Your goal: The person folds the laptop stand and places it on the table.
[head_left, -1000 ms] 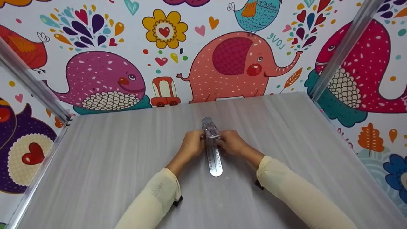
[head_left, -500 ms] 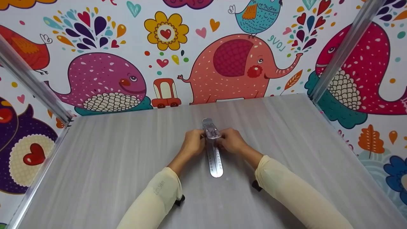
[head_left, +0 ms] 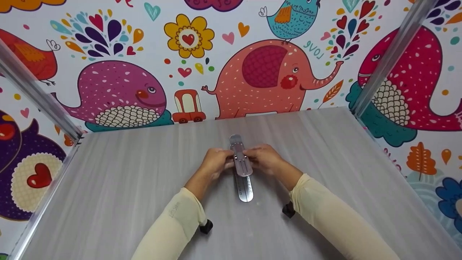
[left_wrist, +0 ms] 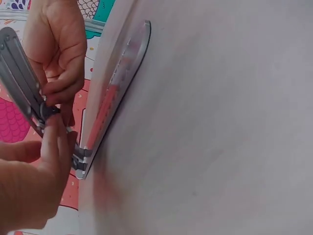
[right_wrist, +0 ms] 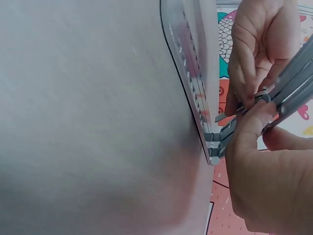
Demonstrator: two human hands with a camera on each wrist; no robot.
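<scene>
A silver folding metal stand [head_left: 242, 167] is on the table in the middle of the head view. Its long slotted base [head_left: 246, 195] lies flat, and hinged sections rise from its far end. The upper section [left_wrist: 18, 73] tilts back over the base, apart from it. My left hand [head_left: 217, 162] pinches the stand's middle joint from the left with thumb and fingers. From the right, my right hand [head_left: 266, 159] pinches the same joint. Both wrist views show the fingertips meeting around this dark joint [right_wrist: 261, 98]; some fingers are hidden behind the metal.
The grey wood-grain table [head_left: 119, 191] spreads around the stand. A wall printed with cartoon animals [head_left: 263, 79] closes off the back. Metal posts [head_left: 393, 54] stand at the back corners. Each sleeve has a small black device [head_left: 206, 226] under it.
The stand's upper section has tipped toward me and now covers more of the base. Both hands have kept their place at the joint, with the fingers shifted slightly. The base has stayed put.
</scene>
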